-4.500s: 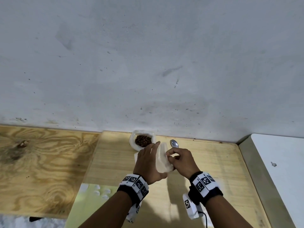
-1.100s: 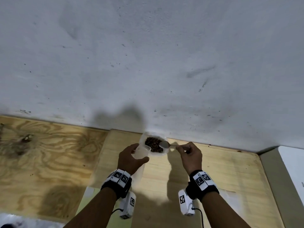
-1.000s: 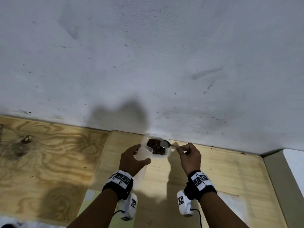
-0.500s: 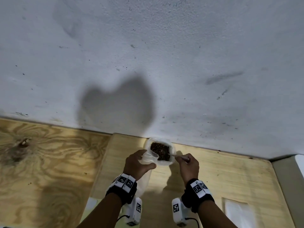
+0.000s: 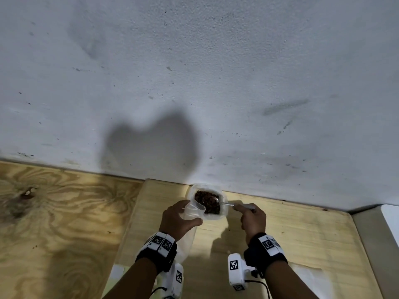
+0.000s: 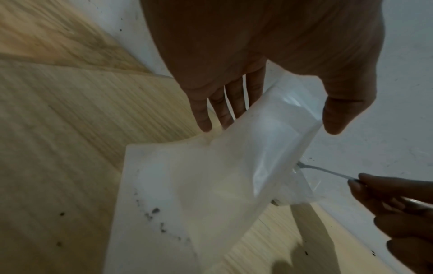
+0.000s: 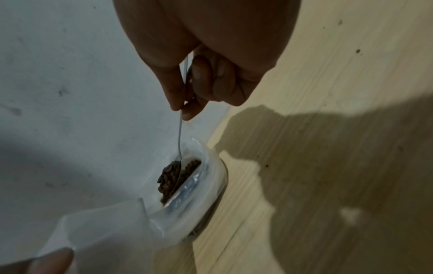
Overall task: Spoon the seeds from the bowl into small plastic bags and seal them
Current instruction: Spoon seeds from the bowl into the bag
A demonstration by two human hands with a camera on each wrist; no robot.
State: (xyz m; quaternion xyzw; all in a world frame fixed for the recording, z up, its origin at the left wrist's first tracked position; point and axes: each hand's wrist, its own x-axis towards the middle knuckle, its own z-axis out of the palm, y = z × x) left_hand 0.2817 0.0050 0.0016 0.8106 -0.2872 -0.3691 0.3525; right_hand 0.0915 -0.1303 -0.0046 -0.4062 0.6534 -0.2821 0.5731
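Observation:
A clear plastic-lined bowl [image 5: 223, 209] of brown seeds [image 5: 207, 201] stands at the wall on the pale board. My left hand [image 5: 180, 219] grips a small translucent plastic bag [image 5: 192, 212] by its upper part, its open mouth against the bowl's left rim; the bag [image 6: 222, 176] hangs down below the fingers. My right hand [image 5: 251, 216] pinches the handle of a metal spoon [image 5: 225, 204], whose blade is dug into the seeds [image 7: 174, 176]. The spoon [image 7: 179, 133] runs from thumb and forefinger down into the bowl [image 7: 211, 194].
The grey wall [image 5: 194, 83] rises right behind the bowl. A darker plywood top [image 5: 54, 223] lies to the left of the pale board [image 5: 302, 238]. Flat plastic bags [image 5: 311, 277] lie at the near right, and a pale sheet [image 5: 116, 272] at the near left.
Since 4.5 s ago my right hand has taken the spoon and my left holds the bag alone at the bowl. Over the last second the spoon blade went down into the seeds.

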